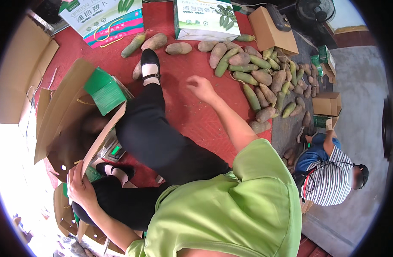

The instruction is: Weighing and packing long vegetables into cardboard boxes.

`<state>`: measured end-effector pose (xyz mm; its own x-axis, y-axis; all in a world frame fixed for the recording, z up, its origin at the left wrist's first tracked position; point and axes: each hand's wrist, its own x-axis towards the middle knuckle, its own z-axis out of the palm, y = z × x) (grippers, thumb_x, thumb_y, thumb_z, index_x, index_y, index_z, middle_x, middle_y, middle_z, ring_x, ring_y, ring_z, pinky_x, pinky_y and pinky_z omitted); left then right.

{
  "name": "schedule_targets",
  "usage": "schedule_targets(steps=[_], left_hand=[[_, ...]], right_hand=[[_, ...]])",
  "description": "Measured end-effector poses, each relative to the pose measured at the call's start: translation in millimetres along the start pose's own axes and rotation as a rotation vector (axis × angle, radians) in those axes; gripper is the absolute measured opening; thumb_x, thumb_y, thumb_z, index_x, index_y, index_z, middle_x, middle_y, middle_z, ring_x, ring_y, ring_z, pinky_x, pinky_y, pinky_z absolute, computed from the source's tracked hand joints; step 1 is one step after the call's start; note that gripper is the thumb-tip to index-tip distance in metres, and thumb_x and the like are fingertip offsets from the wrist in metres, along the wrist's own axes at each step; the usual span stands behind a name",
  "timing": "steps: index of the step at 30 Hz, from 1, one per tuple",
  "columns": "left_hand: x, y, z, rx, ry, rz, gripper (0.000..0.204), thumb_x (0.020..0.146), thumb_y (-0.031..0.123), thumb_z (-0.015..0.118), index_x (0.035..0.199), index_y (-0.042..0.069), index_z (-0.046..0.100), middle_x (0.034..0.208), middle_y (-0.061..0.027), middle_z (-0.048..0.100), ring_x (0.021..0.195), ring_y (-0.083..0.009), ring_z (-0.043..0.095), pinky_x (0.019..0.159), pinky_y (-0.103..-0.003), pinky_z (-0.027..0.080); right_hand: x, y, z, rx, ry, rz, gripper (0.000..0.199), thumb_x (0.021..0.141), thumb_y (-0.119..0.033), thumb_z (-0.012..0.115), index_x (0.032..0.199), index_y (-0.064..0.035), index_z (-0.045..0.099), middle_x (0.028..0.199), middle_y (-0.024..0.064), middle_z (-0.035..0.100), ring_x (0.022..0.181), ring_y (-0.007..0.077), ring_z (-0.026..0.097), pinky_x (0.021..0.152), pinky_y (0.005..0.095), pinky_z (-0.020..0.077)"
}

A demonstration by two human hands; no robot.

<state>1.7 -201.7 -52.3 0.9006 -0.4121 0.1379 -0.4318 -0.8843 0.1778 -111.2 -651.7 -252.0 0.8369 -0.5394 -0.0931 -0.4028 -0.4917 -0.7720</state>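
At the lower left, my left hand (81, 190) grips the edge of a cardboard box flap (103, 130), fingers over the rim. The large open cardboard box (61, 113) stands beside my leg, its inside dark and partly hidden. A green carton (105, 91) leans at its far edge. My right hand (200, 89) hangs over the red carpet with fingers loosely bent, and no thing shows in it. To its right lies a heap of green radishes (243, 67) and brownish, soil-covered roots (262, 77). A small scale with a lit green display (115, 150) sits beside the box.
Printed gift cartons (207, 21) and a stack of colourful boxes (104, 21) stand at the far side. A brown carton (273, 32) and a fan (315, 9) are at the far right. Another person in a striped shirt (331, 184) crouches on the right near small cartons (327, 104).
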Motion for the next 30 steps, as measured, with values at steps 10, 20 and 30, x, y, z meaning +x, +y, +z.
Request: schedule_targets(steps=[10, 20, 30], left_hand=[[0.5, 10.8, 4.1, -0.008, 0.022, 0.021, 0.04, 0.075, -0.006, 0.053, 0.108, 0.01, 0.069, 0.097, -0.0096, 0.066, 0.09, -0.0279, 0.066, 0.077, -0.037, 0.052], [-4.1, 2.8, 5.1, 0.0, 0.009, -0.016, 0.035, 0.079, -0.002, 0.052, 0.109, 0.006, 0.068, 0.097, -0.0129, 0.066, 0.091, -0.0294, 0.065, 0.081, -0.037, 0.052], [4.0, 12.1, -1.8, -0.004, -0.022, -0.036, 0.033, 0.073, -0.006, 0.052, 0.101, 0.001, 0.068, 0.096, -0.014, 0.067, 0.091, -0.0311, 0.065, 0.084, -0.036, 0.05]], right_hand=[[-38.2, 204.5, -60.8, -0.612, -0.059, 0.61, 0.036, 0.088, -0.022, 0.055, 0.123, -0.0124, 0.056, 0.142, 0.0187, 0.04, 0.117, 0.0379, 0.055, 0.095, 0.0463, 0.0478], [21.7, 278.7, -62.4, -0.733, -0.236, 0.567, 0.059, 0.08, -0.03, 0.069, 0.133, -0.012, 0.05, 0.149, 0.0181, 0.033, 0.14, 0.0341, 0.028, 0.111, 0.0423, 0.0346], [21.0, 323.1, -63.6, -0.862, -0.274, 0.347, 0.032, 0.08, -0.029, 0.064, 0.096, -0.0022, 0.07, 0.098, 0.0221, 0.067, 0.094, 0.0377, 0.065, 0.083, 0.0465, 0.0515]])
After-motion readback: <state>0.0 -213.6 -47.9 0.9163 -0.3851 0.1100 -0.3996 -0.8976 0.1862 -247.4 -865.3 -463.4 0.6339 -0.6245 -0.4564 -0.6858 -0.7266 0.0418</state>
